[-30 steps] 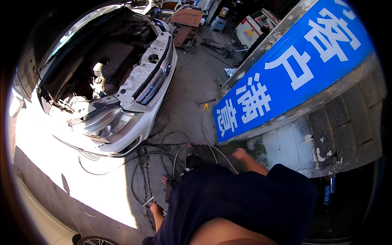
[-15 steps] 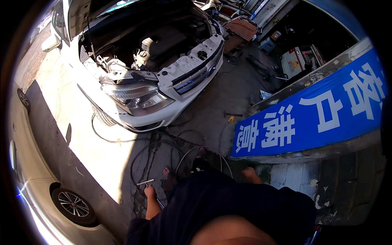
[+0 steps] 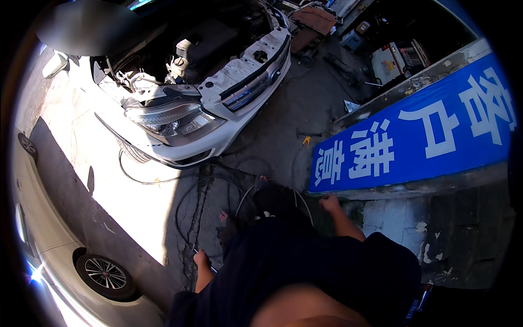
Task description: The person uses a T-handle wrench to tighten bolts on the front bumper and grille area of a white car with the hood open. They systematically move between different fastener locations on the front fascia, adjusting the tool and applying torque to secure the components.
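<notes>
My left hand (image 3: 201,259) is closed on a slim metal tool (image 3: 213,269), partly hidden by my dark clothing. My right hand (image 3: 330,204) hangs with curled fingers near the lower edge of a blue sign (image 3: 408,141) with white lettering; whether it holds anything is hidden. My feet stand on cracked concrete among looped hoses (image 3: 180,215). Ahead is a white car (image 3: 218,136), its engine bay exposed.
A beige car (image 3: 49,207) is at the left. Beyond the white car are a rusty trolley (image 3: 310,22), a floor jack (image 3: 340,71), a white cabinet (image 3: 387,62) and a small yellow object (image 3: 305,141). A brick ledge (image 3: 457,229) borders the right.
The view has swung leftward, bringing more of the beige car into frame. My right arm has risen slightly over the last half second. My left hand still grips the tool.
</notes>
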`<state>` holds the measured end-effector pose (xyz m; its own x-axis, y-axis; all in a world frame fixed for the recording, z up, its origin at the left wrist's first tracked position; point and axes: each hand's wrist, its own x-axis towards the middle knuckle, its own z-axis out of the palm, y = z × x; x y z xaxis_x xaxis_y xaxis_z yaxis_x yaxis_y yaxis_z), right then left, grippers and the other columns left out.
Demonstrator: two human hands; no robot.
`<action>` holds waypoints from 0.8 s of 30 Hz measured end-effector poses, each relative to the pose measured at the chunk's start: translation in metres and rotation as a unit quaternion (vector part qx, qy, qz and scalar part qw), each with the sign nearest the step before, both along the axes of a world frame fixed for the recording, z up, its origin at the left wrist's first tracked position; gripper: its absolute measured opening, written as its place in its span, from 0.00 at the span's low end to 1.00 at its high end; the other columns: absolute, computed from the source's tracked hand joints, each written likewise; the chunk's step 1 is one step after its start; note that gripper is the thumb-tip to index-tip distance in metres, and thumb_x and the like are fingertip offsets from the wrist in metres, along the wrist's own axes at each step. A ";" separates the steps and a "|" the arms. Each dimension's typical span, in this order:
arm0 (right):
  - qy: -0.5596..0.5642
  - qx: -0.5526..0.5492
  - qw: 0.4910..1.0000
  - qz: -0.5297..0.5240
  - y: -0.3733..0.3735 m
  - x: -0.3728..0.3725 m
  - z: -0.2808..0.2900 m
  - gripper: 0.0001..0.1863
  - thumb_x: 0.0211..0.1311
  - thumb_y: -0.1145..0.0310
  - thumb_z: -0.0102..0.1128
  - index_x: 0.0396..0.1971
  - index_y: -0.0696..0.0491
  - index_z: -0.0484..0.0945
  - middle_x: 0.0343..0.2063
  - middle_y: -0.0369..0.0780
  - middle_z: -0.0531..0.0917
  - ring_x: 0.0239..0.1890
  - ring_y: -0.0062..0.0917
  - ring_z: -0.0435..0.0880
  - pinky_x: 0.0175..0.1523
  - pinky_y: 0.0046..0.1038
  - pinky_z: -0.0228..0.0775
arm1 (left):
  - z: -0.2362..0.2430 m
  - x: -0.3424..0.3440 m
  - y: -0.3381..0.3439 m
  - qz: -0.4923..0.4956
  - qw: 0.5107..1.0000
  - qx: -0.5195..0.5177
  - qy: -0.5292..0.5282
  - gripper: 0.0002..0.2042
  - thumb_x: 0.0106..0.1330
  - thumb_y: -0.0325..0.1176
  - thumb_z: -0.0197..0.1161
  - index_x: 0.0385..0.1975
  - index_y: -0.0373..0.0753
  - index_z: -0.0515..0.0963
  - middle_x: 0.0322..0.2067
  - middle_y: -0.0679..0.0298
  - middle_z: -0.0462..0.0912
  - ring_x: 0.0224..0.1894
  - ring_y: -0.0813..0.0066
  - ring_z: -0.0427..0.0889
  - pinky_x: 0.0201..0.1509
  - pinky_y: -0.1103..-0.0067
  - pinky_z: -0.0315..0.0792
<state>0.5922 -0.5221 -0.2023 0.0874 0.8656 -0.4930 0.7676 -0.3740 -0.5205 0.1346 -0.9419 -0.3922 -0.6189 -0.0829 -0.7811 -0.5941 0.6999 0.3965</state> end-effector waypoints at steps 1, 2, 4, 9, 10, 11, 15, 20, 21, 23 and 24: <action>0.055 0.011 0.998 -0.030 0.013 -0.011 0.006 0.06 0.52 0.75 0.63 0.31 0.60 0.79 0.21 0.41 0.81 0.22 0.31 0.82 0.27 0.33 0.74 | 0.003 -0.003 0.004 -0.019 1.000 -0.016 0.001 0.20 0.61 0.40 0.60 0.34 0.23 0.78 0.30 0.49 0.83 0.30 0.55 0.82 0.34 0.61 0.72; 0.099 0.013 0.993 -0.060 0.027 -0.022 0.011 0.07 0.52 0.76 0.63 0.31 0.60 0.79 0.23 0.42 0.82 0.24 0.30 0.83 0.30 0.31 0.75 | 0.008 -0.006 0.005 -0.042 0.999 -0.024 0.006 0.19 0.61 0.40 0.60 0.33 0.23 0.78 0.28 0.50 0.82 0.29 0.56 0.81 0.32 0.61 0.71; 0.170 0.013 0.983 -0.066 0.064 -0.053 0.020 0.07 0.55 0.76 0.62 0.33 0.61 0.78 0.27 0.42 0.81 0.27 0.29 0.83 0.34 0.30 0.76 | 0.012 -0.013 0.014 -0.033 0.999 -0.025 0.001 0.18 0.61 0.40 0.60 0.31 0.25 0.77 0.25 0.54 0.80 0.25 0.59 0.79 0.28 0.63 0.69; 0.309 0.006 0.951 0.006 0.178 -0.167 0.027 0.04 0.59 0.76 0.59 0.34 0.58 0.76 0.29 0.40 0.80 0.30 0.27 0.81 0.39 0.29 0.76 | 0.014 -0.019 0.040 0.120 0.992 0.048 0.004 0.13 0.63 0.39 0.61 0.24 0.35 0.72 0.17 0.65 0.68 0.16 0.68 0.68 0.21 0.67 0.62; 0.342 0.000 0.939 0.037 0.208 -0.196 0.027 0.05 0.59 0.77 0.60 0.35 0.59 0.76 0.30 0.40 0.80 0.30 0.26 0.82 0.39 0.29 0.77 | 0.015 -0.018 0.043 0.171 0.982 0.081 -0.019 0.12 0.64 0.39 0.61 0.25 0.38 0.71 0.16 0.68 0.65 0.16 0.72 0.65 0.20 0.68 0.60; 0.354 -0.013 0.934 0.047 0.241 -0.227 0.028 0.06 0.59 0.78 0.61 0.36 0.59 0.76 0.30 0.40 0.80 0.31 0.25 0.82 0.39 0.28 0.77 | 0.016 -0.015 0.046 0.128 0.987 0.094 0.019 0.12 0.65 0.39 0.61 0.25 0.37 0.71 0.16 0.68 0.64 0.16 0.72 0.65 0.20 0.68 0.60; 0.537 -0.054 0.837 0.088 0.361 -0.372 0.018 0.05 0.59 0.79 0.64 0.35 0.59 0.78 0.29 0.38 0.82 0.31 0.24 0.83 0.39 0.25 0.77 | 0.020 0.015 0.051 0.084 0.988 0.095 0.094 0.12 0.65 0.39 0.60 0.30 0.35 0.74 0.18 0.65 0.69 0.19 0.69 0.69 0.23 0.68 0.63; 0.345 0.009 0.887 0.308 0.467 -0.523 0.018 0.07 0.58 0.76 0.65 0.36 0.62 0.82 0.32 0.43 0.86 0.34 0.26 0.88 0.42 0.27 0.79 | 0.042 0.102 0.073 0.283 0.952 -0.057 0.096 0.16 0.66 0.40 0.58 0.42 0.33 0.80 0.27 0.54 0.80 0.31 0.57 0.80 0.36 0.65 0.71; 0.292 0.037 0.878 0.378 0.479 -0.543 0.019 0.09 0.55 0.73 0.68 0.35 0.60 0.83 0.32 0.43 0.87 0.36 0.28 0.88 0.44 0.30 0.78 | 0.052 0.123 0.080 0.233 0.962 -0.104 0.094 0.17 0.66 0.40 0.57 0.44 0.32 0.81 0.29 0.52 0.83 0.34 0.55 0.82 0.38 0.65 0.73; 0.183 0.146 0.834 0.499 0.496 -0.573 0.020 0.09 0.55 0.73 0.68 0.36 0.60 0.84 0.34 0.44 0.87 0.39 0.33 0.87 0.48 0.31 0.78 | 0.070 0.156 0.101 -0.076 0.962 -0.243 0.101 0.17 0.67 0.41 0.55 0.47 0.39 0.82 0.31 0.47 0.83 0.38 0.48 0.82 0.41 0.63 0.72; 0.148 0.151 0.814 0.541 0.502 -0.586 0.019 0.09 0.54 0.73 0.68 0.35 0.59 0.84 0.34 0.45 0.87 0.40 0.34 0.87 0.49 0.32 0.78 | 0.081 0.172 0.109 -0.234 0.919 -0.305 0.087 0.17 0.68 0.41 0.54 0.48 0.42 0.82 0.32 0.44 0.83 0.39 0.45 0.82 0.42 0.62 0.72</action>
